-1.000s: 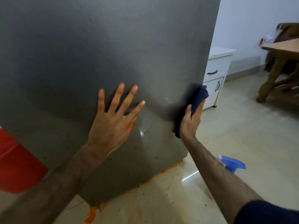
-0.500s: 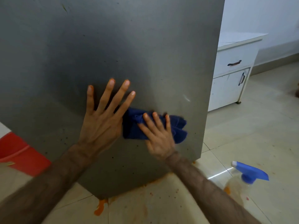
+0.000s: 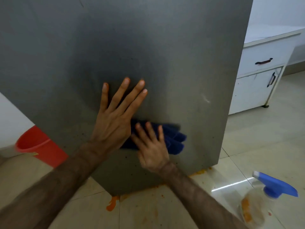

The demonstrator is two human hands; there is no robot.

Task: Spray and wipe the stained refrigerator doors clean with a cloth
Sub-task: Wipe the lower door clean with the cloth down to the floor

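The grey refrigerator door (image 3: 148,47) fills most of the view, with small dark specks near its lower part. My left hand (image 3: 115,119) lies flat on the door with fingers spread. Just to its right, my right hand (image 3: 151,147) presses a dark blue cloth (image 3: 175,139) against the door with straight fingers. The cloth's left end is tucked behind my left hand. A clear spray bottle (image 3: 257,205) with a blue trigger head stands on the floor at the lower right, smeared with orange.
Orange spill marks (image 3: 112,204) stain the tiled floor under the door's bottom edge. A red bucket (image 3: 41,146) stands to the left. A white cabinet (image 3: 260,68) with dark handles is at the right, past the fridge's edge.
My right hand swept the cloth from the door's right edge leftwards until it met my left hand, and it stays there. The left hand kept its place on the door.
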